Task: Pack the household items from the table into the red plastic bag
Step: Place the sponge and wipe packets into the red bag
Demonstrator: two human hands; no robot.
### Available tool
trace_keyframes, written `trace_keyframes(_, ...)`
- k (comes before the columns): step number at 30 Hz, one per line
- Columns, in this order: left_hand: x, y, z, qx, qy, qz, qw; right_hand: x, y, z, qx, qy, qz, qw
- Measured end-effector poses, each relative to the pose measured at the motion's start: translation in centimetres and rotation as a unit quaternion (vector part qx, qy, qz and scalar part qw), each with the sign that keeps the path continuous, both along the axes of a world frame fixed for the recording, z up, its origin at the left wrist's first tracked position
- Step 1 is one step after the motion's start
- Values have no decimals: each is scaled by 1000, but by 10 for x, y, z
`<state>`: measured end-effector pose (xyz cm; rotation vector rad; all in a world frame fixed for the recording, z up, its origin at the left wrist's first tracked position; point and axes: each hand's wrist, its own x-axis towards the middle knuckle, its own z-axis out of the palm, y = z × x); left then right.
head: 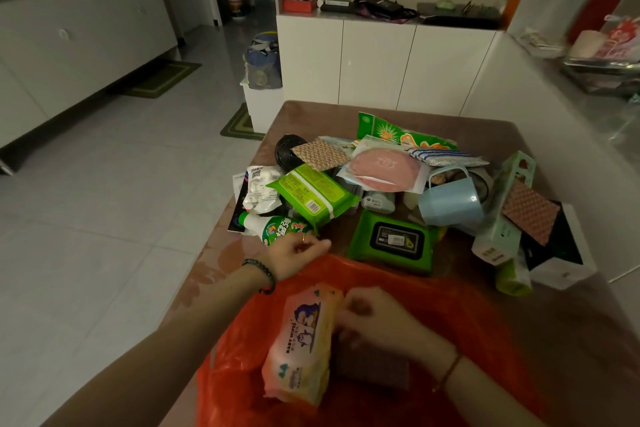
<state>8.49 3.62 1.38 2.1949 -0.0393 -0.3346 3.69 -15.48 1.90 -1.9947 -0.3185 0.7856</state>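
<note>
**Seating the wipes pack in the red bag**

Nearest the camera, the right hand (pixel 367 322) has its fingers pressed against the edge of a pink baby wipes pack (pixel 301 347), which stands on its long side inside the mouth of the red bag (pixel 450 305). A flat grey-brown thing lies under that hand; what it is cannot be told. Just beyond, the left hand (pixel 298 250) pinches the bag's far rim between thumb and fingers and holds it up.

To do this well, the left grip should hold the rim high and taut while the right lays the pack flat against the bag's floor, leaving room for the bulkier things.

Farther along the desk (pixel 221 253) the pile waits, unpacked: a white bottle (pixel 277 227) touching the left hand, a green wipes pack (pixel 393 241), a light-green packet (pixel 313 194), a blue cup (pixel 450 203) and a tall box (pixel 502 215).
</note>
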Motion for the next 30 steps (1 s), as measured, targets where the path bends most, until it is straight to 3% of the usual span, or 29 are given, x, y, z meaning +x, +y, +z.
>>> trace_keyframes(4,37,6,3,-72,-17,197,978,60,-17,36,138,-7,-172,975)
trace_keyframes(7,74,11,-4,-161,22,309,937,106,-9,33,127,6,-235,964)
trace_keyframes(10,100,11,-16,-244,51,387,888,143,15,17,126,111,-250,954)
trace_keyframes(13,117,8,-29,-336,77,447,826,167,44,-3,161,211,-288,920)
trace_keyframes(15,124,7,-36,-346,92,473,805,177,61,-16,186,243,-343,888)
trace_keyframes(18,131,6,-37,-376,113,471,790,185,75,-31,219,244,-416,848)
trace_keyframes(22,126,7,-18,-386,147,434,801,177,79,-34,218,210,-453,838)
trace_keyframes(27,79,1,29,-434,145,348,818,134,50,6,287,210,-354,865)
trace_keyframes(30,37,-8,56,-479,129,272,825,90,16,31,288,187,-262,902)
